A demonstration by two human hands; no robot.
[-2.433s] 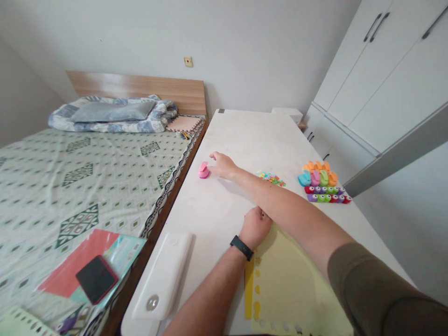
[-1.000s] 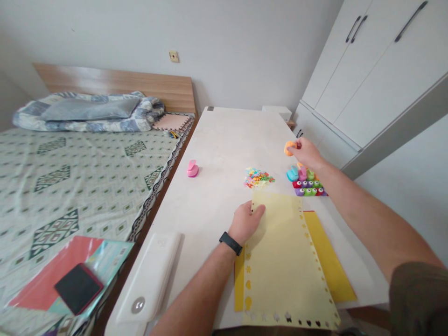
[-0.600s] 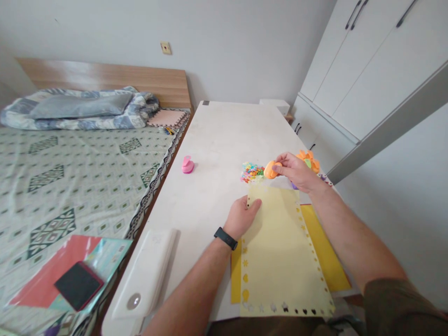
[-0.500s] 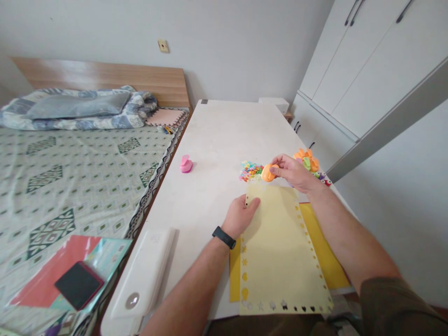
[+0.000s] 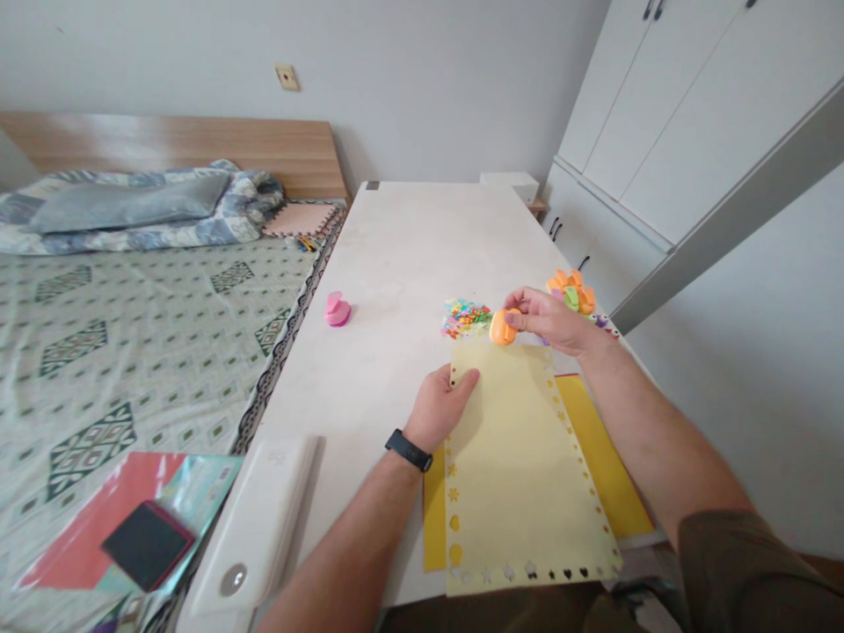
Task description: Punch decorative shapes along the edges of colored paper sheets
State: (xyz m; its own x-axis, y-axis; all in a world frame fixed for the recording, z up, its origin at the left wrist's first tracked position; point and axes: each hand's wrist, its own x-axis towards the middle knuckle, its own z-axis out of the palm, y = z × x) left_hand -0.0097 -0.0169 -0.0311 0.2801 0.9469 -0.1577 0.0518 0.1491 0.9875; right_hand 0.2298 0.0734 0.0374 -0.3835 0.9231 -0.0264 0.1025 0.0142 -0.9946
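Note:
A pale yellow sheet of paper (image 5: 511, 457) has small punched shapes along its left, right and near edges. My left hand (image 5: 443, 400) grips its far left edge, thumb on top. In my right hand (image 5: 544, 318) is an orange craft punch (image 5: 503, 327), held at the middle of the sheet's far edge; whether the paper sits in its slot I cannot tell. Under the sheet lies darker yellow paper (image 5: 603, 457), showing on both sides. Colourful punched paper bits (image 5: 465, 316) lie in a pile just left of the orange punch.
A pink craft punch (image 5: 337, 309) stands on the white table (image 5: 422, 237), left of the pile. More orange and green punches (image 5: 572, 292) sit beyond my right wrist. A long white device (image 5: 254, 519) lies at the left edge. A phone (image 5: 148, 545) rests on the bed.
The view has shifted slightly, so most things appear a little further left. The orange punch has turned a little in my right hand at the far edge. My left hand keeps its hold.

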